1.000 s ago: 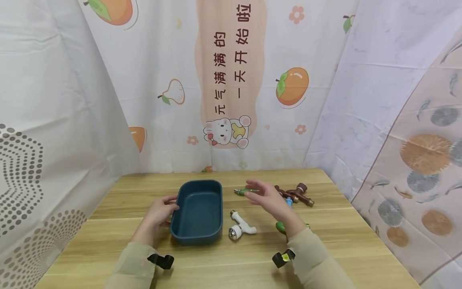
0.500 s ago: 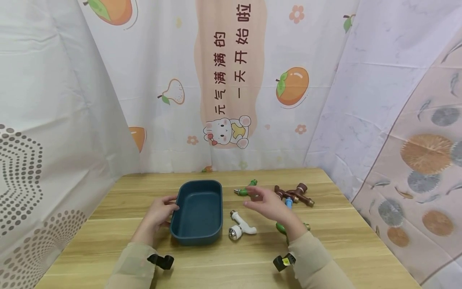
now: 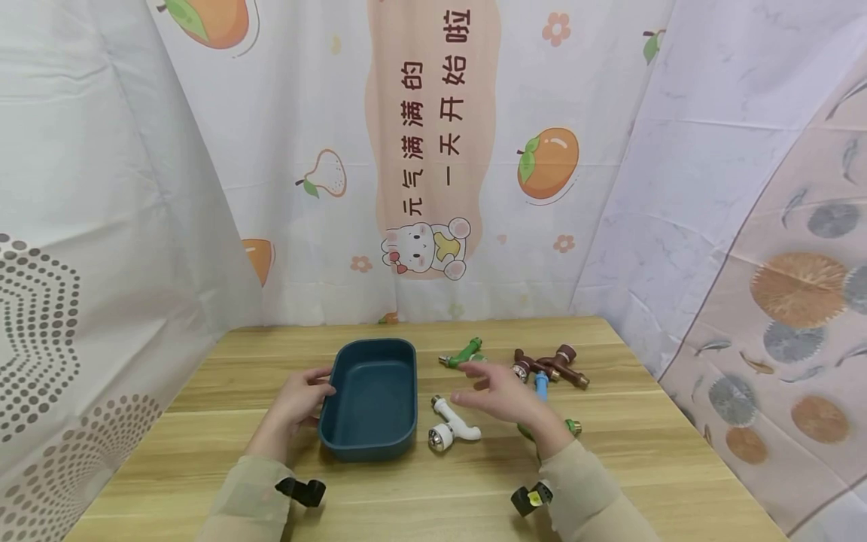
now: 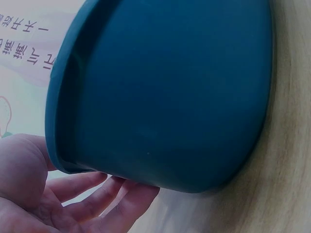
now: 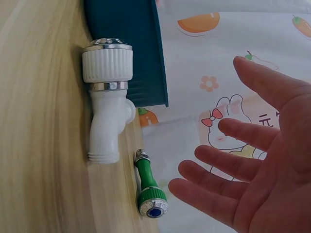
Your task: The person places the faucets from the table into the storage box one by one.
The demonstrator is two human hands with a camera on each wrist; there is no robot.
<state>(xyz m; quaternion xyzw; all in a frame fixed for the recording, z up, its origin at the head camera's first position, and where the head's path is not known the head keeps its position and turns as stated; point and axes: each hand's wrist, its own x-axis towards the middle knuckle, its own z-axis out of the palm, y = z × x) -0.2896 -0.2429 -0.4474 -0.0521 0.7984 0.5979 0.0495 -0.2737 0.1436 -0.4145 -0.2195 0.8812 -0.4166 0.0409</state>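
Observation:
My left hand (image 3: 301,399) holds the left side of a dark blue plastic basin (image 3: 369,444), which has nothing in it. In the left wrist view the thumb goes over the basin's rim (image 4: 52,107) and the fingers (image 4: 129,206) lie against its outer wall. My right hand (image 3: 504,395) hovers with fingers spread, touching nothing. Just left of it, a white faucet (image 3: 457,427) with a chrome-ended knob lies on the table. The right wrist view shows this white faucet (image 5: 107,107) beside the basin, and a green faucet (image 5: 148,179) farther back near the fingertips.
Behind my right hand lies the green faucet (image 3: 467,354). Brown faucets (image 3: 558,365) lie together at the back right, with a blue one (image 3: 541,385) in front. Another green faucet (image 3: 572,427) is partly hidden by my right forearm. Printed curtains surround the wooden table (image 3: 406,497).
My right hand has come down and slightly nearer, toward the white faucet, uncovering the green faucet behind it. The left hand and basin stay put.

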